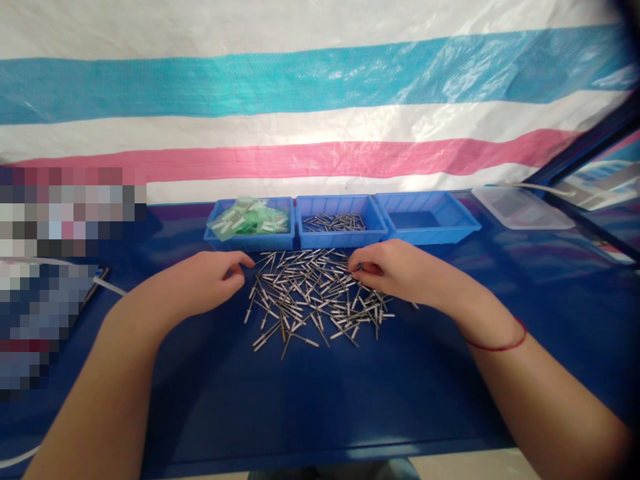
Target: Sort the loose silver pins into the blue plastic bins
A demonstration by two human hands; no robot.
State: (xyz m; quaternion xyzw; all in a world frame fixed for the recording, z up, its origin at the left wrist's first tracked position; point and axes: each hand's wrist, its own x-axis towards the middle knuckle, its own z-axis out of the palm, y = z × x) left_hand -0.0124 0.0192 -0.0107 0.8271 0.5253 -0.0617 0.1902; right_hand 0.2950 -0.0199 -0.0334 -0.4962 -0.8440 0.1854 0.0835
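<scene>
A loose pile of silver blind rivets (305,287) with thin pins lies spread on the dark blue tabletop (300,407). My left hand (213,283) hovers at the pile's left edge, thumb and forefinger apart with nothing between them. At the pile's upper right, my right hand (393,270) has its thumb and forefinger brought together in a pinch. What sits between those fingertips, if anything, is too small to make out. Just behind the pile, more rivets (337,222) lie in the middle blue bin (343,240).
Beside it, the left blue bin (250,243) holds green and clear plastic packets (250,219). The right blue bin (430,233) shows a bare floor. A translucent lid (520,208) lies at the back right. A white cable (110,287) runs on the left, near a blurred-out area.
</scene>
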